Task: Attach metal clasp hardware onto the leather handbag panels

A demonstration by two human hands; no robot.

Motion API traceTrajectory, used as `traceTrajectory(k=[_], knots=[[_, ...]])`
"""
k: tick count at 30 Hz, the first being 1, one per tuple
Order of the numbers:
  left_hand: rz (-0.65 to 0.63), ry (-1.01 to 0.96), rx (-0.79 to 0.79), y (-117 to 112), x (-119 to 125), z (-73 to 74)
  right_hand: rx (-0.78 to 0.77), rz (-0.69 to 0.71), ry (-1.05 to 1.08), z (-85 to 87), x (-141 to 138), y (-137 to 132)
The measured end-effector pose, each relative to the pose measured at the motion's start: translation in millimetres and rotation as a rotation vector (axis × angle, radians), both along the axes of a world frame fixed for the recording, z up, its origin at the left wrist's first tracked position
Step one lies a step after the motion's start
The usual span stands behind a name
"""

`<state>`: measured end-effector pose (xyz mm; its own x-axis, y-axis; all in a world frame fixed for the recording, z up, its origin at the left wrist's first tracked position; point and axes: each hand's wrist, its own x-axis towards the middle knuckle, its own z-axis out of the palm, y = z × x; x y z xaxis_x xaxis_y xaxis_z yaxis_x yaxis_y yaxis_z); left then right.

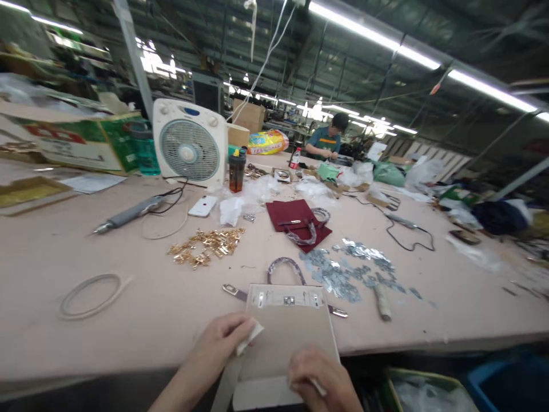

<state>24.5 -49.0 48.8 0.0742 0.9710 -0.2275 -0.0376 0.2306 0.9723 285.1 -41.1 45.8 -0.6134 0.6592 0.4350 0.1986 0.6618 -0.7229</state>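
Note:
A beige handbag panel (287, 335) lies at the table's front edge before me, with a row of metal fittings near its top. A plastic-wrapped purple handle (286, 262) arches above it, and dark straps with metal ends stick out at both sides. My left hand (225, 337) pinches a small white piece of paper or tape (251, 336) at the panel's left edge. Over the panel's lower right part is my right hand (319, 375), slightly blurred, its fingers curled. A pale sliver shows at those fingers, but I cannot tell what it is.
Gold-coloured metal parts (206, 246) and flat silver plates (343, 272) lie in piles beyond the panel. A dark red bag piece (295, 220), a fan (191, 143), a grey electric screwdriver (132, 214) and a phone (203, 206) are farther back. Another person (326, 140) sits across the table.

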Motion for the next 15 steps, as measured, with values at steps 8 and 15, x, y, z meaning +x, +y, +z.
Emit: traceTrajectory(k=[8, 15], knots=[[-0.072, -0.052, 0.042, 6, 4, -13.4, -0.284, -0.48, -0.03, 5.9, 52, 95], [0.254, -0.526, -0.128, -4, -4, -24.4, -0.404, -0.314, -0.121, 8.5, 51, 120]])
